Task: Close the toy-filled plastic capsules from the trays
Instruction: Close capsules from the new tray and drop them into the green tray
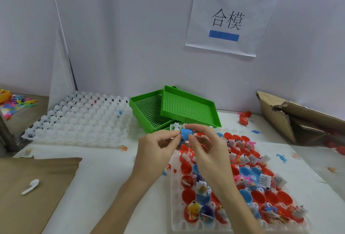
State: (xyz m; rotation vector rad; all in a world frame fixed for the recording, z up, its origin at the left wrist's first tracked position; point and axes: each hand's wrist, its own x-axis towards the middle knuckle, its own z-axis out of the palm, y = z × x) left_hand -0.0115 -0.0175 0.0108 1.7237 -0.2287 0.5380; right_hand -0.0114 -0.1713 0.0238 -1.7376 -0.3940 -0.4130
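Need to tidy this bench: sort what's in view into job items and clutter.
Job: blue capsule held by left hand and right hand; capsule tray.
Lying about: green trays, empty white trays, white spoon, torn cardboard box.

I hold a capsule [185, 134] between my left hand [162, 145] and right hand [206, 147], above the far end of the filled tray [175, 220] that lies before me to the right. Behind my hands two mesh trays [186, 107] sit one on the other. Left of them lies a stack of empty trays [80, 122]. A cardboard sheet [28, 196] lies near left with a spoon [30, 186] on it. A torn box [298, 116] stands far right, and a sign [231, 19] hangs on the wall behind.
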